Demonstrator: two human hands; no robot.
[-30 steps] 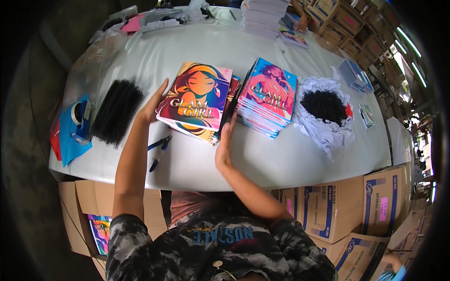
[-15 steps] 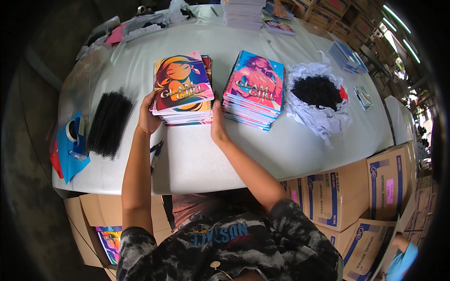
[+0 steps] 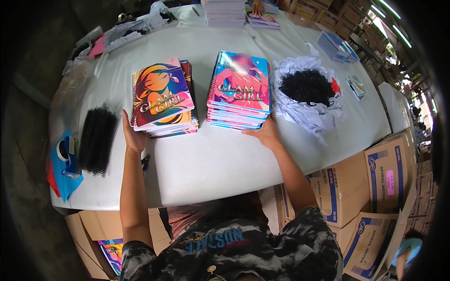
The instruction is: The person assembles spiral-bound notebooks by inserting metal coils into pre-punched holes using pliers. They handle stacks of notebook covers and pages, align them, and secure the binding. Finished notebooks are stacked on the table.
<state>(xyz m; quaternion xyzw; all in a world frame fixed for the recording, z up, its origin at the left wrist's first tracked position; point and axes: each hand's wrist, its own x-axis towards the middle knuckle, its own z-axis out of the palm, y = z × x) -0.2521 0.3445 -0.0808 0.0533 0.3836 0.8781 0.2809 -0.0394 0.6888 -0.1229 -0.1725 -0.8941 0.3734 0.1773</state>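
Two stacks of spiral notebooks stand side by side before me. The left notebook stack (image 3: 163,91) has orange and purple covers, and its top books sit askew over those beneath. The right notebook stack (image 3: 239,82) has pink and blue covers. My left hand (image 3: 134,137) lies along the lower left side of the left stack, fingers stretched out, gripping nothing. At the lower right corner of the other stack, my right hand (image 3: 265,133) rests with thumb spread along the front edge; its fingers are partly hidden beside the books.
Black spiral coils (image 3: 98,139) lie at left, beside a blue tape dispenser (image 3: 70,157). Crumpled white paper (image 3: 300,112) holds more black coils (image 3: 307,87) at right. Pliers (image 3: 146,161) lie by my left forearm. Another person's hand (image 3: 257,7) touches far notebooks. Cardboard boxes (image 3: 347,192) stand below right.
My right hand has left the left stack's right side and moved to the right stack's lower right corner. My left hand stays by the left stack, its fingers straighter. The view has shifted.
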